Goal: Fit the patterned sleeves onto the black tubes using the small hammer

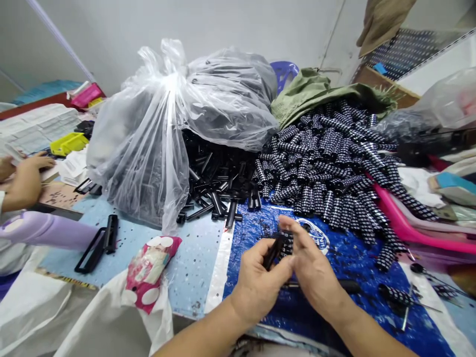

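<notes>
Closed round a black plastic part (273, 254), my left hand (256, 277) is over the blue sheet near the front of the table. A black cylinder with white checks (286, 242) shows just beyond that part, between my hands; whether the two are joined is hidden. My right hand (314, 270) has its fingers stretched out, its palm side facing the checked cylinder. The hands meet near the thumbs. Under and behind my right hand lies a tool with a black handle (349, 286).
Many checked cylinders (327, 163) are heaped at the back right, beside loose black tubes (219, 198). A big clear plastic bag (148, 148) stands at the back left. A purple bottle (52, 230) and red packet (150, 272) lie left; a pink tray (405, 218) is right. Another person's hand (35, 163) is at far left.
</notes>
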Demonstrator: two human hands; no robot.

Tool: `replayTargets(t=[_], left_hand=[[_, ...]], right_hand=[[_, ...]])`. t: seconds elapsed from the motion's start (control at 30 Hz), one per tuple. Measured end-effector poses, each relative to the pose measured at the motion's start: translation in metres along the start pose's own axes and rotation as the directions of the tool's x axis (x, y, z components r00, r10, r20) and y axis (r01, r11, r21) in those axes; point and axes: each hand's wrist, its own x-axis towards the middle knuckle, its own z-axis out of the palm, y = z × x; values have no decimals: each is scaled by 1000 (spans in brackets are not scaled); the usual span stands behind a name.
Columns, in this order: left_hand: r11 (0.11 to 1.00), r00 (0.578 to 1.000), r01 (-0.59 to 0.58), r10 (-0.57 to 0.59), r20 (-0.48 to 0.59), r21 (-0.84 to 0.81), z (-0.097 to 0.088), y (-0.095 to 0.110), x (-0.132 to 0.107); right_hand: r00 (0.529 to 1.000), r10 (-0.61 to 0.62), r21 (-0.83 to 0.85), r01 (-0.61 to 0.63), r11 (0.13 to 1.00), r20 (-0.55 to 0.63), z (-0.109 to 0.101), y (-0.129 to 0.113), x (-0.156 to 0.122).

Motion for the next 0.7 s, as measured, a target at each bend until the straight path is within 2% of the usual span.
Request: replayTargets(t=[0.03, 0.1, 0.17, 0.2, 0.3, 0.37, 0.43, 0.53, 0.7], left_hand=[[1000, 1000, 23, -23, -2, -12, -4, 1, -2], [998, 998, 59, -58, 17, -24, -12, 2, -5], [998, 997, 63, -62, 37, -19, -17, -1, -8], [998, 998, 61, -60, 36, -16, -18, -3, -8], [995, 995, 95, -95, -7, -23, -17, -10, -8], [994, 992, 112, -113, -57, -18, -15, -13, -7], [996, 993, 82, -84, -89, -16, -12, -13, -8], [996, 997, 44, -48, -68, -72, -8, -7, -9], [965, 987, 157, -163, -11, -209, -13, 4, -7]], right_hand=[[987, -141, -172, 152, 973, 77, -7, 0, -2], [906, -335, -426, 418, 802, 259, -19, -1, -4], [819, -430, -514, 574, 637, 381, -25, -3, -5], [789, -466, -524, 614, 590, 400, -25, -4, -4], [755, -545, -556, 646, 523, 365, -22, -6, -4], [738, -557, -568, 662, 489, 381, -18, -8, -6], [711, -570, -564, 689, 454, 410, -14, -9, -9], [680, -616, -591, 703, 396, 397, -11, -11, -11], [684, -611, -663, 675, 322, 399, -11, -10, -10]])
